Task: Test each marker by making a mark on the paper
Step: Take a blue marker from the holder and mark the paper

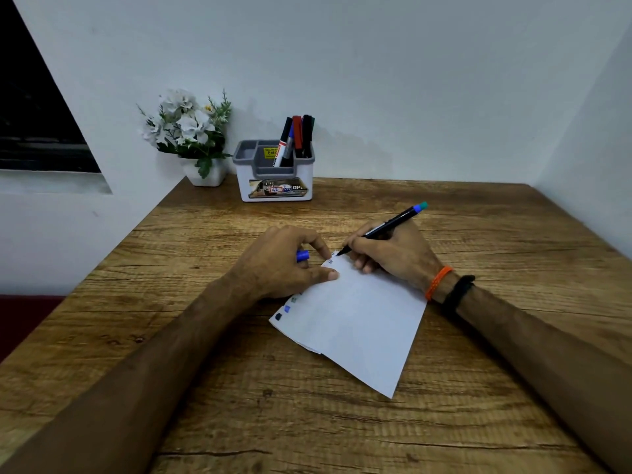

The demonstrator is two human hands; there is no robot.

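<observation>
A white sheet of paper (359, 323) lies tilted on the wooden table (307, 405), with small blue and green marks along its left edge. My right hand (390, 251) grips a black marker (386, 227) with a blue and teal end, its tip touching the paper's far corner. My left hand (280, 261) presses its thumb on the paper's upper left edge and holds a blue cap (302, 255) in its fingers. Several more markers (295, 138) stand in a white and grey holder (273, 172) at the back.
A white pot of artificial flowers (191, 135) stands to the left of the holder against the wall. Walls close the table at the back and right. A dark window (34, 114) is on the left wall. The table's left edge runs diagonally.
</observation>
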